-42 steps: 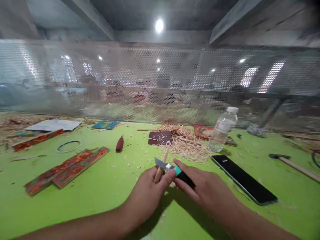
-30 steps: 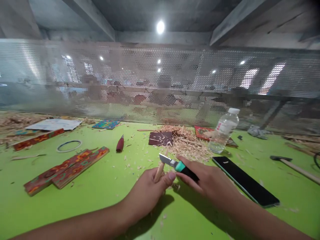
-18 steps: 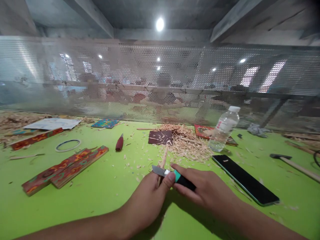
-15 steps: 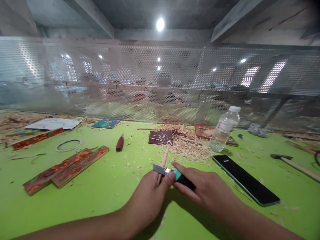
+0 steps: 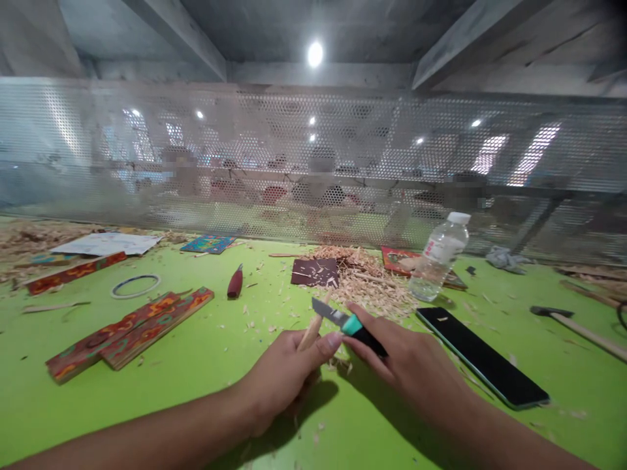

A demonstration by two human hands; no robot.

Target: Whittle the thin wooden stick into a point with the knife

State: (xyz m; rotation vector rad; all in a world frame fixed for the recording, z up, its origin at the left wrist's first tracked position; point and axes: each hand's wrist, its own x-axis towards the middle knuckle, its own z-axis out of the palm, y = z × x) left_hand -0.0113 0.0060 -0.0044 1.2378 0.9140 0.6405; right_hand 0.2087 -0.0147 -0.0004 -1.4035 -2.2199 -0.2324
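Near the middle of the green table, my left hand (image 5: 289,369) is closed round a thin wooden stick (image 5: 311,331) that points up and away. My right hand (image 5: 399,349) grips a utility knife (image 5: 360,331) with a black and teal handle. Its grey blade lies across the stick's upper part, above my left thumb. The left thumb tip is close to the knife handle. Beyond the hands lies a heap of wood shavings (image 5: 375,284), beside a dark brown square board (image 5: 315,272).
A phone (image 5: 482,356), a plastic bottle (image 5: 438,258) and a hammer-like tool (image 5: 578,326) are on the right. Painted wood strips (image 5: 132,333), a tape ring (image 5: 136,286) and a red-handled tool (image 5: 235,282) lie left. A perforated screen (image 5: 274,163) stands behind.
The blade has moved up and slightly right along the stick. My left hand has shifted a little left and down, leaving more of the stick's lower part visible.
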